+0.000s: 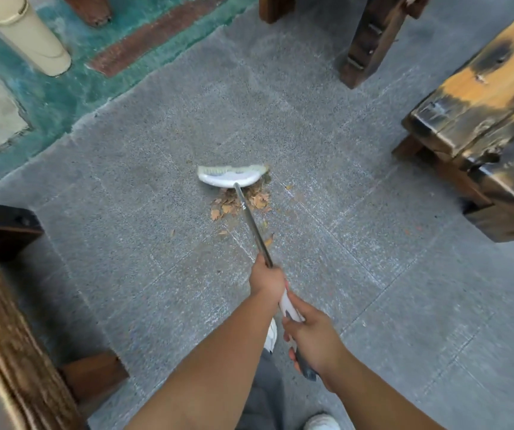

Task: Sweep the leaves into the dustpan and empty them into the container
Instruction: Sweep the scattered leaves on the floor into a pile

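A broom with a white head (pixel 229 176) and a metal shaft rests on the grey stone floor at the centre. A small pile of dry brown leaves (pixel 243 202) lies just on the near side of the head, with a few stray leaves closer to me. My left hand (pixel 265 279) grips the metal shaft. My right hand (pixel 311 341) holds the white and dark grip lower down. A tall beige container (pixel 24 34) stands at the far left on green flooring. No dustpan is in view.
A heavy scorched wooden bench (pixel 482 119) fills the right side. Dark wooden legs (pixel 370 38) stand at the back. A wooden bench edge (pixel 7 321) runs along the left. My white shoes (pixel 322 422) show at the bottom.
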`<state>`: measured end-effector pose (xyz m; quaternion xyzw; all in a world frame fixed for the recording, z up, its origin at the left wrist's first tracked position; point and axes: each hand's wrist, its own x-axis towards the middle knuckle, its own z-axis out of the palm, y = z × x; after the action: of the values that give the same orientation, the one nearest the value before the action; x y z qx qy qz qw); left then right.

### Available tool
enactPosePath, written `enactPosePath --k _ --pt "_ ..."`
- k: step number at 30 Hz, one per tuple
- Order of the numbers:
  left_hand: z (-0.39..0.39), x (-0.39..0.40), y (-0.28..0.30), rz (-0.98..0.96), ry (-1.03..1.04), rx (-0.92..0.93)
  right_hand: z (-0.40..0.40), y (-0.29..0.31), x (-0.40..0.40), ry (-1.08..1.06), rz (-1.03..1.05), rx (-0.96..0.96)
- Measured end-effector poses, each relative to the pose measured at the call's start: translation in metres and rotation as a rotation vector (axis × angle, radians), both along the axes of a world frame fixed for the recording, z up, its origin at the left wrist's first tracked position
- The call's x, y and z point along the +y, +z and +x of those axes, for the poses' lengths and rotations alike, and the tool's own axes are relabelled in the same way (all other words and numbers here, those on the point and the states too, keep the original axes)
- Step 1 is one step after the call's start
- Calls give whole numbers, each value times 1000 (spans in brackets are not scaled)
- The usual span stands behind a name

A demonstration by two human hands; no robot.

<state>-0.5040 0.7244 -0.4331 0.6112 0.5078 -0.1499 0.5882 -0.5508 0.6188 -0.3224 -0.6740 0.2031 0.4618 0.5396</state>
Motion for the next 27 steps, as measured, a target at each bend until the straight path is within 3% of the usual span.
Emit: enactPosePath --k 7,11,16,27 --pt "53 16 22 1 -141 -132 26 8 19 -159 61 -64" --pt "100 17 3 38 -300 -135 59 -13 35 -318 58 -35" --pt "126 26 -24 -96 -421 -163 81 -47 69 -603 115 45" --pt "0 77 -39 -20 -494 5 -44 -52 127 -695 144 160"
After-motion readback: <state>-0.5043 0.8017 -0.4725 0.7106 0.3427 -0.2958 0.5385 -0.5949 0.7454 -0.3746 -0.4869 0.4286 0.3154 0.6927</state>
